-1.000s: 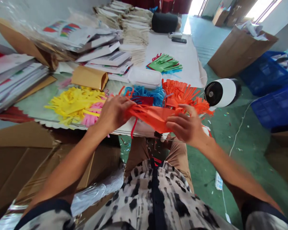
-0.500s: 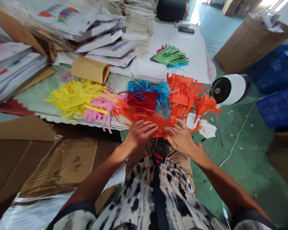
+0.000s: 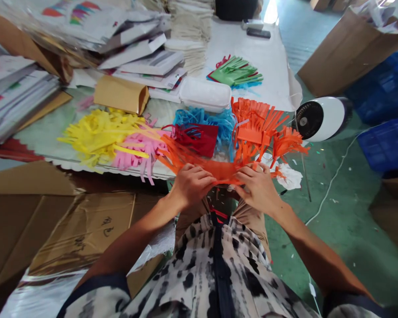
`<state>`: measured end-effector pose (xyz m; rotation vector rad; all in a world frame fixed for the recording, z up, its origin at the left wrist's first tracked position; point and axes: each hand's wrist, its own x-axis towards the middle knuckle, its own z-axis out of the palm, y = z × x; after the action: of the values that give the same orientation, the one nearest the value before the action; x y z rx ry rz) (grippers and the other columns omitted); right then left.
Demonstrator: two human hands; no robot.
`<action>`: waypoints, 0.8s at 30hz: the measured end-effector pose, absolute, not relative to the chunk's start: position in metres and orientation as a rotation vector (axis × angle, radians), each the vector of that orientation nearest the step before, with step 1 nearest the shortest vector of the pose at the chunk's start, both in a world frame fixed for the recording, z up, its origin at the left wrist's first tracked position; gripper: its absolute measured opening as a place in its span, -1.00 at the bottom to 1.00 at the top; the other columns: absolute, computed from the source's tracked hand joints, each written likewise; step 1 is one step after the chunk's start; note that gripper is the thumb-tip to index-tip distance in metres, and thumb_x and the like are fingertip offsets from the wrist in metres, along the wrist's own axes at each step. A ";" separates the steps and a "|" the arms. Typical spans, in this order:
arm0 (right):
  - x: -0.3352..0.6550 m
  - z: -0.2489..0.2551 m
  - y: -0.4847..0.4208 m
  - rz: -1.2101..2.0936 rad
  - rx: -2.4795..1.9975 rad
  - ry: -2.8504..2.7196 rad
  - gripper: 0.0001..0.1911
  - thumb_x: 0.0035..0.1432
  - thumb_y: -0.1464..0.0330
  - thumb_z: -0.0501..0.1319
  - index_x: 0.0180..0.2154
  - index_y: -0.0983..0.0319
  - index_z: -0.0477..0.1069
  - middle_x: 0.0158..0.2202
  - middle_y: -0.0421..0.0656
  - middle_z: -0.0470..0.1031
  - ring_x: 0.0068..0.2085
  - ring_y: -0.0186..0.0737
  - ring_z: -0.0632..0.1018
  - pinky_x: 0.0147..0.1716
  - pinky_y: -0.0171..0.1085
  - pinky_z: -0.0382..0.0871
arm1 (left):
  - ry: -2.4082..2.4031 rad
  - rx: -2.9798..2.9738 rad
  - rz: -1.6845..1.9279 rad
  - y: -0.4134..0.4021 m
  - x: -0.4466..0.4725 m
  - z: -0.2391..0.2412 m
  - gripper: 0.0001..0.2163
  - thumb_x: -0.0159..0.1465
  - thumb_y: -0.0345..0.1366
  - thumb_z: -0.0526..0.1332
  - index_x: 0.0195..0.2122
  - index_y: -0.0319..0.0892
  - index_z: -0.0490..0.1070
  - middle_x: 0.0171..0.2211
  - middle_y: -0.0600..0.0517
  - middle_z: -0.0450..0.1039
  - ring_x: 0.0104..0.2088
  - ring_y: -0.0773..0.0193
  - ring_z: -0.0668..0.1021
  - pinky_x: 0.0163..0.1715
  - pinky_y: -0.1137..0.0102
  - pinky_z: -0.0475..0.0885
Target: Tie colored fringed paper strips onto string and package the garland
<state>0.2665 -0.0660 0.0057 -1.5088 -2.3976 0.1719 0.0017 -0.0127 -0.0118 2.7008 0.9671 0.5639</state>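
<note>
An orange fringed tissue-paper sheet stretches between my two hands at the table's front edge, its cut strips trailing to the left. My left hand is closed on its left part, fingers on top. Gripping the right part is my right hand, with the thumb underneath. Just beyond lies a dark red fringed paper, partly over blue fringed paper. More orange fringed paper is piled to the right. Pink strips and a yellow fringed heap lie left of the hands.
A white plastic box and a folded brown envelope stand behind the paper. Farther back are green fringed paper and stacked printed packets. A fan is right of the table; an open carton stands below left.
My right hand has moved slightly right, away from the left one, so the orange sheet is drawn out wider between them. The view has shifted a little.
</note>
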 end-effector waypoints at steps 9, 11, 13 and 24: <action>0.270 0.008 -0.045 0.552 -1.583 -2.203 -0.59 0.42 0.12 0.24 -0.46 0.18 0.42 -0.46 -0.18 0.53 -0.30 -0.16 0.50 -0.19 -0.19 0.15 | 1.227 2.467 0.404 0.013 -0.004 -0.004 -0.75 0.47 -0.12 0.27 -0.27 -0.13 0.61 -0.33 0.02 0.64 -0.23 0.12 0.62 -0.23 0.24 0.27; 0.263 0.006 -0.047 0.538 -1.669 -2.106 -0.58 0.43 0.13 0.22 -0.47 0.18 0.42 -0.46 -0.18 0.54 -0.32 -0.15 0.51 -0.21 -0.20 0.15 | 1.231 2.512 0.366 0.017 0.000 -0.003 -0.76 0.45 -0.12 0.29 -0.29 -0.14 0.59 -0.34 0.00 0.63 -0.22 0.09 0.62 -0.21 0.24 0.28; 0.258 0.001 -0.050 0.502 -1.758 -2.020 -0.65 0.41 0.17 0.24 -0.42 0.18 0.46 -0.40 -0.16 0.61 -0.30 -0.13 0.54 -0.21 -0.20 0.15 | 1.253 2.524 0.319 0.020 0.003 -0.003 -0.75 0.44 -0.11 0.31 -0.31 -0.14 0.58 -0.36 -0.02 0.61 -0.25 0.09 0.61 -0.22 0.25 0.29; 0.248 0.001 -0.049 0.309 -2.084 -2.118 -0.75 0.42 0.20 0.23 -0.31 0.17 0.48 -0.32 -0.10 0.67 -0.10 0.08 0.59 -0.18 -0.13 0.06 | 1.432 2.585 0.086 0.030 0.012 0.000 -0.67 0.42 0.02 0.29 -0.25 -0.16 0.62 -0.37 -0.10 0.63 -0.30 -0.03 0.66 -0.32 0.23 0.30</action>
<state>0.2483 -0.0489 0.0006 -2.0841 -2.1179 0.3086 0.0121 0.0298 0.0003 2.5851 1.4323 0.0862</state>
